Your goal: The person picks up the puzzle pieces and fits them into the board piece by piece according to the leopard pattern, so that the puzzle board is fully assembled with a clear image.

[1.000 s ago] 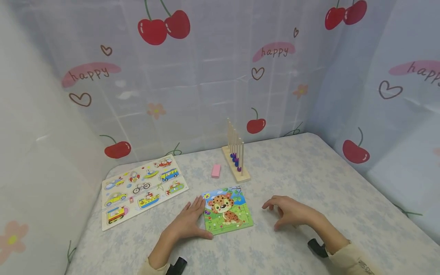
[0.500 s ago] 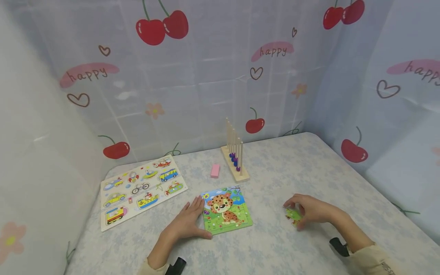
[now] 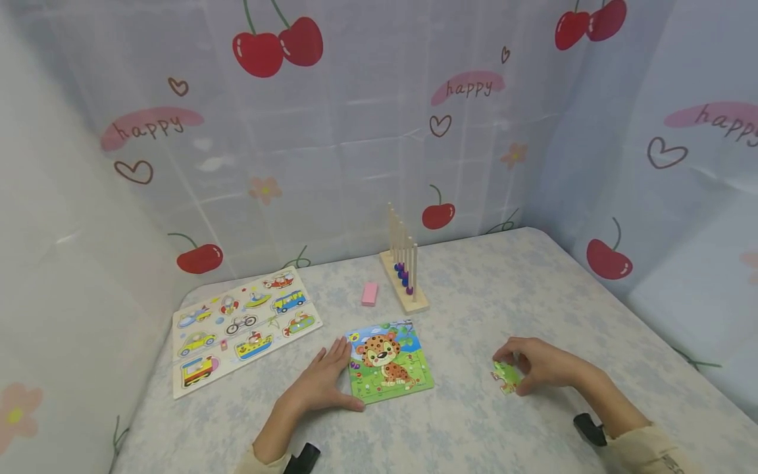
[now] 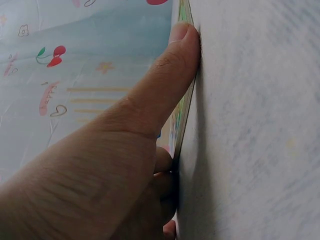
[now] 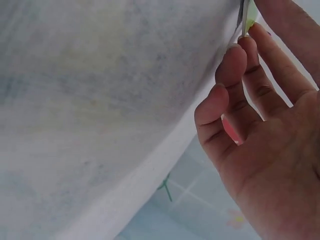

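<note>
A square jigsaw puzzle (image 3: pixel 387 361) with a cartoon leopard on green grass lies flat at the middle front of the table. My left hand (image 3: pixel 322 380) rests on the table along the puzzle's left side, fingers extended and thumb at its lower left corner. In the left wrist view the thumb (image 4: pixel 172 62) lies against the puzzle's thin edge. To the right of the puzzle, my right hand (image 3: pixel 541 365) pinches a green jigsaw piece (image 3: pixel 506 377) between thumb and fingertips, low over the table. Only a sliver of that piece (image 5: pixel 251 15) shows in the right wrist view.
A white peg board with vehicle pictures (image 3: pixel 245 326) lies at the left. Behind the leopard puzzle are a small pink block (image 3: pixel 370 294) and a wooden rack (image 3: pixel 419 305) with upright rods and blue and purple beads. Cherry-print sheets (image 3: pixel 355 131) stand around the table.
My right hand has moved to the right, away from the puzzle, and the green piece has come into view in its fingers. The left hand stays by the puzzle.
</note>
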Motion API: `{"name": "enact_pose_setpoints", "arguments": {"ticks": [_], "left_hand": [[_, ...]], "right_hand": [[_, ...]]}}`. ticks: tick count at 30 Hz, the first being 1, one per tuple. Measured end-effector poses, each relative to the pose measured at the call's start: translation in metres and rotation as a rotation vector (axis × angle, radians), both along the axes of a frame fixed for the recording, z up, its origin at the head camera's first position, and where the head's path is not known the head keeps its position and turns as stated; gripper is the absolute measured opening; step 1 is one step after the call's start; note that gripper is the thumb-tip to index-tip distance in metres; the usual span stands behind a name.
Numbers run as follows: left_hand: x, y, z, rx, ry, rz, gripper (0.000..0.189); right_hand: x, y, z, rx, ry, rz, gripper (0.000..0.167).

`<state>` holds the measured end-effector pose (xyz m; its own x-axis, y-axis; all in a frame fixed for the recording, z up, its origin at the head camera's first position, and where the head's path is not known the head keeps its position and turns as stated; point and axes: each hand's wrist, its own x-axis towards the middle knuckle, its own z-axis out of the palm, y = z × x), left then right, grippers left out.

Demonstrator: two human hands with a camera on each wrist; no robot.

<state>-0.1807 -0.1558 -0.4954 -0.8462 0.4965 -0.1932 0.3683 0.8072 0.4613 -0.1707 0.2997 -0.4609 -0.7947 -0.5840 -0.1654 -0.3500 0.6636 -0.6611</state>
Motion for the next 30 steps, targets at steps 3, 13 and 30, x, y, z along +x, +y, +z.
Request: {"name": "enact_pose_setpoints", "arguments": {"ticks": [3, 13, 30], "left_hand": [[0.000, 0.000, 0.000, -0.002, 0.002, 0.000, 0.126], [0.000, -0.001, 0.000, 0.005, -0.006, 0.009, 0.126], [0.000, -0.001, -0.002, -0.001, 0.007, 0.003, 0.126]], "right_hand": [[0.001, 0.000, -0.001, 0.003, 0.020, -0.005, 0.053], [0.002, -0.007, 0.004, 0.044, 0.098, -0.027, 0.053], [0.000, -0.018, 0.004, 0.026, 0.062, -0.017, 0.054]]}}
